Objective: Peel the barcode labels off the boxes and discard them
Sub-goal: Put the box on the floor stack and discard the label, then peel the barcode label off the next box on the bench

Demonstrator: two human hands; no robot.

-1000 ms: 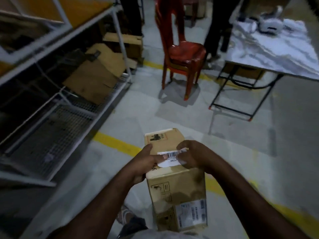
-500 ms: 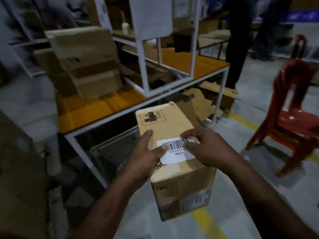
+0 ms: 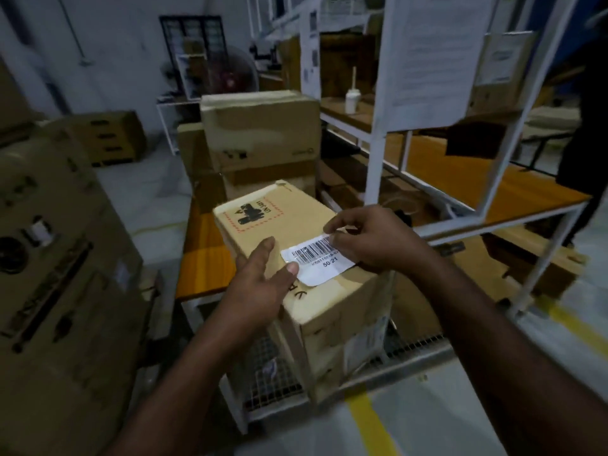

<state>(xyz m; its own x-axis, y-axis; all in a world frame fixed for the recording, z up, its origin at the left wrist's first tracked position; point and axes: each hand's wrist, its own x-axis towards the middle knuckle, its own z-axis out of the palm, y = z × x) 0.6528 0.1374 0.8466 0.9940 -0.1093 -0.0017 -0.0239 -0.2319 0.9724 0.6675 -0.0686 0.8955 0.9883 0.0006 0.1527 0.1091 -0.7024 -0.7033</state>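
On top of the cardboard box [image 3: 296,245], our right hand [image 3: 371,238] pinches the glossy white barcode label [image 3: 317,260]; our left hand [image 3: 260,284] lies flat, thumb pressing its rounded near-left corner.

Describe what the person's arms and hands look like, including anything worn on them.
Both forearms are bare as far as the frame shows: no sleeves, gloves, watch, bracelet or rings visible. The left hand and the right hand show short, unpainted fingernails, clearest on the left thumb. No tools, straps or markings appear on either arm. The dim light hides finer detail.
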